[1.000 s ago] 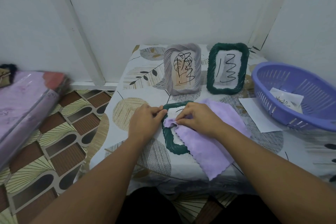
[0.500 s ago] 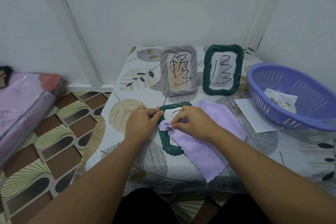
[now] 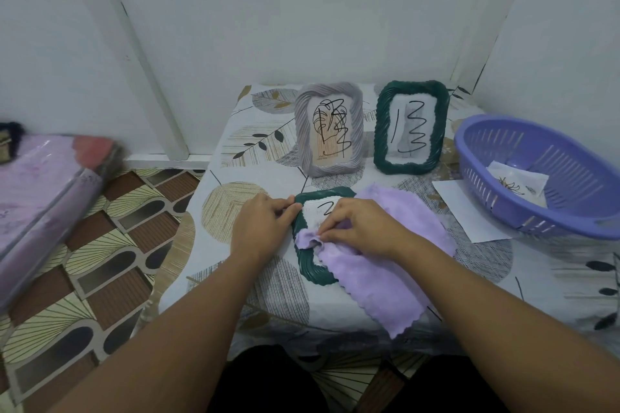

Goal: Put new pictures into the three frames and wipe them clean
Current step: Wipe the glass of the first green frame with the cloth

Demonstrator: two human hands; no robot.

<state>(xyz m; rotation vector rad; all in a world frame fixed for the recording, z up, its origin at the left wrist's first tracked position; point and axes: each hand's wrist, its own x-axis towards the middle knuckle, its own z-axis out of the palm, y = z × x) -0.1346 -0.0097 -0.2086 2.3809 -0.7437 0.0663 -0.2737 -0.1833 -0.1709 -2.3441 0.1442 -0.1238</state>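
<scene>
A dark green frame (image 3: 303, 261) lies flat on the table in front of me, a white picture with a black scribble showing at its top. My left hand (image 3: 260, 228) grips its upper left edge. My right hand (image 3: 360, 228) presses a bunched purple cloth (image 3: 379, 275) onto the frame's glass; the cloth covers the frame's right side. Behind stand a grey frame (image 3: 328, 129) and a second green frame (image 3: 412, 127), both upright with scribbled pictures inside.
A purple basket (image 3: 543, 177) at the right holds a loose picture (image 3: 518, 182). A white sheet (image 3: 466, 211) lies beside it. The small table (image 3: 235, 198) sits in a wall corner. A pink-wrapped bundle (image 3: 43, 191) lies on the patterned floor at left.
My right hand has slid the cloth slightly down and left over the flat frame, uncovering more of the picture's top. My left hand keeps its hold on the frame edge.
</scene>
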